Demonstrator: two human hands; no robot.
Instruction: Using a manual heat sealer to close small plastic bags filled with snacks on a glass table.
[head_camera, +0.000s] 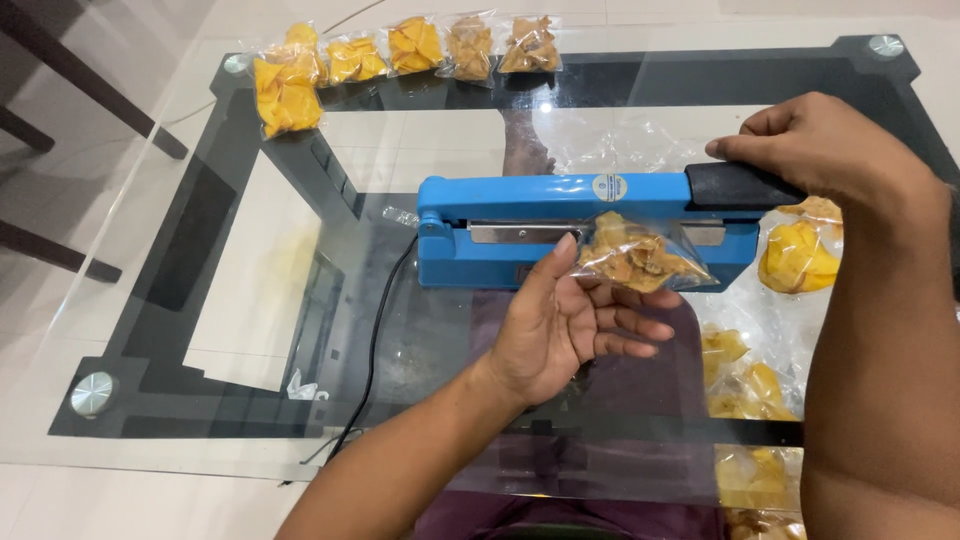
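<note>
On the glass table (250, 420) over pale tiles, my left hand (565, 335) pinches the snack bag (640, 258) at its two o'clock; right hand (825, 145) clamps the sealer handle (740, 185).

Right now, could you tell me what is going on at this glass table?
A person is working a blue heat sealer on the glass table. The right hand grips its black handle, while the left hand holds a small clear bag of chips with its top edge in the sealer. A row of filled bags lies at the far edge, and more bags lie near the right arm.
</note>
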